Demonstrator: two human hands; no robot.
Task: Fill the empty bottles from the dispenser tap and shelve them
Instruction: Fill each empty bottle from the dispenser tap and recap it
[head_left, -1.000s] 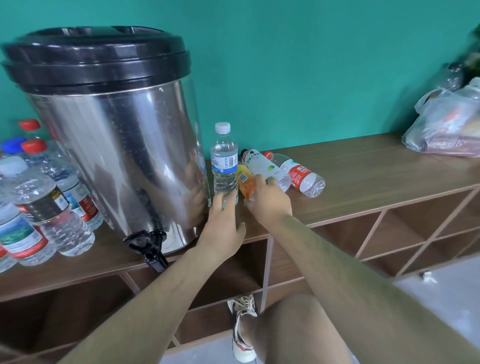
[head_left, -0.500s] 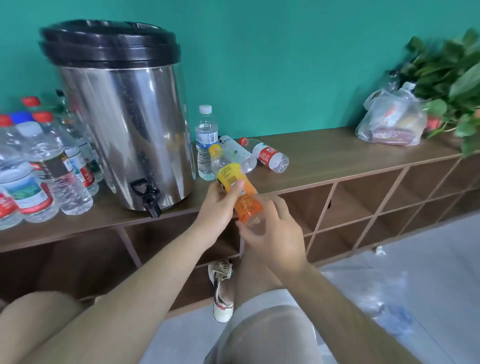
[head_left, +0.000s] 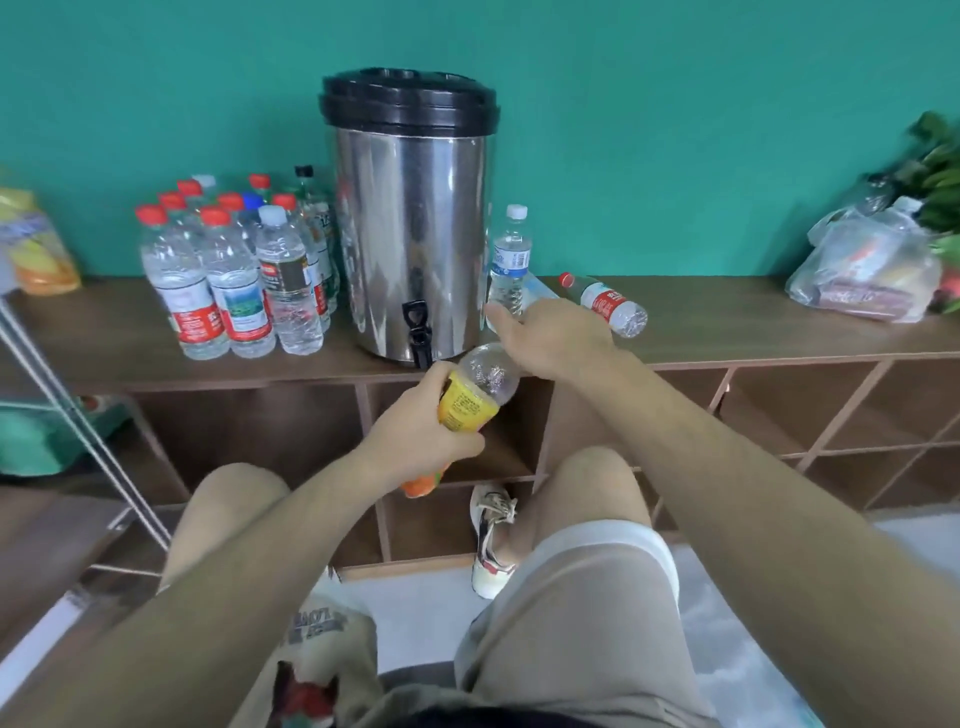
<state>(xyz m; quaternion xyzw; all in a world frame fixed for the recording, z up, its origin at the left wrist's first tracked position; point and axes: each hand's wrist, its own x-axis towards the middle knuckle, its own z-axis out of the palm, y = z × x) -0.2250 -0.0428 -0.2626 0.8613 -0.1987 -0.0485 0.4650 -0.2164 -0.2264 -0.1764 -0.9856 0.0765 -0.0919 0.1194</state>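
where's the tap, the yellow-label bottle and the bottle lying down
tap (head_left: 417, 332): head view, on its black spout
yellow-label bottle (head_left: 467, 405): head view, on the yellow label
lying bottle (head_left: 607, 302): head view, on its red label

A flat teal wall fills the back, evenly lit. Against it runs a long brown wooden shelf unit with open cubbies below, split by thin dividers. The floor is pale grey. At left a slanted metal frame crosses the unit. A clear plastic bag and green leaves sit at its right end, and a yellow bag at far left.
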